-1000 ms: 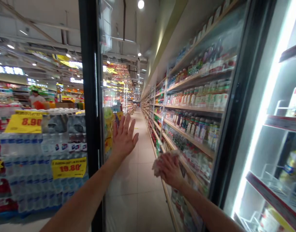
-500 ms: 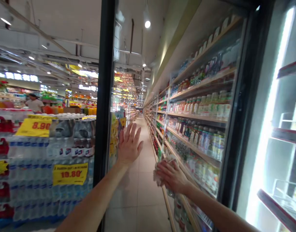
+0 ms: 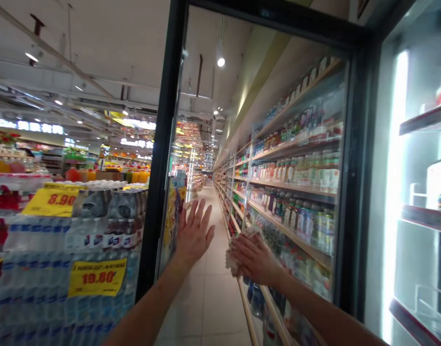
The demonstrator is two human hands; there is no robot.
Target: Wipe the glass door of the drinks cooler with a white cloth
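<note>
A glass door (image 3: 278,38) with a black frame stands swung open in front of me. My left hand (image 3: 194,234) lies on the glass near the frame's left side, fingers spread, holding nothing. To its right, my right hand (image 3: 254,257) presses a crumpled pale cloth (image 3: 235,262) against the same pane. Part of the cloth is hidden under the palm and fingers. Through the glass, or mirrored in it, I see long shelves of bottled drinks (image 3: 296,168).
At the left are stacked packs of bottled water (image 3: 36,269) with a yellow price sign (image 3: 97,278). The lit cooler's shelf (image 3: 425,218) and white light strip (image 3: 397,192) are at the right. A tiled floor (image 3: 216,307) shows through the pane.
My view has tilted upward, so the top of the door frame now shows. Both hands stay on the glass; the right hand and cloth have shifted only slightly.
</note>
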